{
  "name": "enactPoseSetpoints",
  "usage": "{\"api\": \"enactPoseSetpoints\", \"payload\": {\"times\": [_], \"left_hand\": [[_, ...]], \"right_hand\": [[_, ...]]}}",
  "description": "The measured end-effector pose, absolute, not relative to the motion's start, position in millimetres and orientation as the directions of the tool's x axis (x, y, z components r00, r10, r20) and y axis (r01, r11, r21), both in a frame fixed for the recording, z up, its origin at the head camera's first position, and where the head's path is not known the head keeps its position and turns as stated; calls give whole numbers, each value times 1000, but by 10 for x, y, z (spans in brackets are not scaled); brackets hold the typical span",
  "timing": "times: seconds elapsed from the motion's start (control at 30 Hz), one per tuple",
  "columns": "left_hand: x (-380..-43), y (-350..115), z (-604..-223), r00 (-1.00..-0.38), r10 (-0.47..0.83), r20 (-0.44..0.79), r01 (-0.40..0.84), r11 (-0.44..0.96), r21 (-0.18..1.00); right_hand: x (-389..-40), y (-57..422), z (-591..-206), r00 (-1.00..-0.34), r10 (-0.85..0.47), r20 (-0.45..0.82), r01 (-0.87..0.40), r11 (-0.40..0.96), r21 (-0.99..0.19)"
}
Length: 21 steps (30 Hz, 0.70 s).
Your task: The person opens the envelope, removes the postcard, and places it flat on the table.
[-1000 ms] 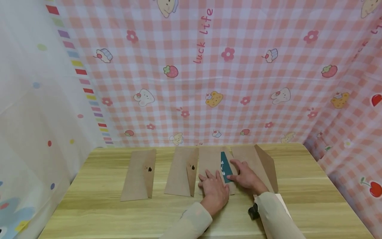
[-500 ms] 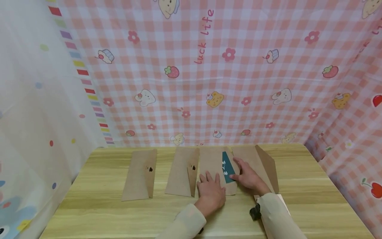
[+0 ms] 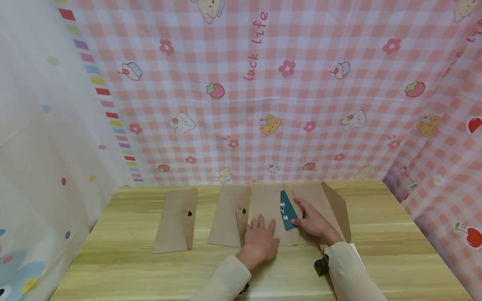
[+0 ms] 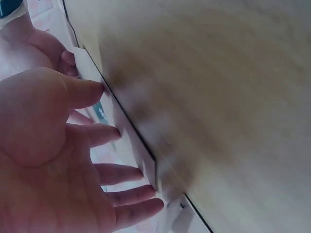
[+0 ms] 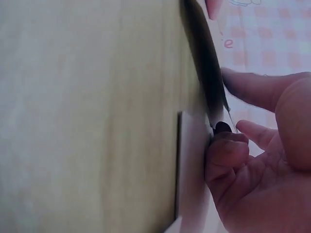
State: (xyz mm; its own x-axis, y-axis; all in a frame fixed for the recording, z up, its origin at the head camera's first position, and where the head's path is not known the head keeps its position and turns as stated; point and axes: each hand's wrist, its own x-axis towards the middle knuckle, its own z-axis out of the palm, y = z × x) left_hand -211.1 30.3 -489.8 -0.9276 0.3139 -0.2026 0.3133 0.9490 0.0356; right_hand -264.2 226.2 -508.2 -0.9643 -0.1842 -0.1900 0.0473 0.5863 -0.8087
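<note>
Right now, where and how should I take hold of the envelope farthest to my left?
Probably by the long left edge of that envelope, coming in from the left over bare table. It lies flat, so a fingertip may need to lift the edge before you pinch. The folded flap runs along its right side, where a grip could catch it.

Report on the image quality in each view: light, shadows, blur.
Head: bright, even light, with the leftmost envelope clearly outlined. Left wrist: hazy, the tabletop blurred, with soft dark patches, probably shadows, beside the left hand. Right wrist: also soft, the wood grain smeared and a pale sheen toward the left edge.
</note>
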Motion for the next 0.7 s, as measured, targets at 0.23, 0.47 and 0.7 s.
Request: {"api": "enactPoseSetpoints", "payload": {"times": [0.23,0.47,0.7], "left_hand": [[-2112,265,-4926,-921,340,-191,347,938,-3],[-2147,236,-4954,-911,362,-196,366,930,15],[-2138,197,-4958,-905,374,-203,372,927,48]], "right_hand": [[-2657,2243,-5068,-979,-153,-134,8,627,-779],[-2662,2182,-5053,-994,-75,-81,15,628,-778],[-2627,2151,-5080,-996,-5,-87,63,639,-767]]}}
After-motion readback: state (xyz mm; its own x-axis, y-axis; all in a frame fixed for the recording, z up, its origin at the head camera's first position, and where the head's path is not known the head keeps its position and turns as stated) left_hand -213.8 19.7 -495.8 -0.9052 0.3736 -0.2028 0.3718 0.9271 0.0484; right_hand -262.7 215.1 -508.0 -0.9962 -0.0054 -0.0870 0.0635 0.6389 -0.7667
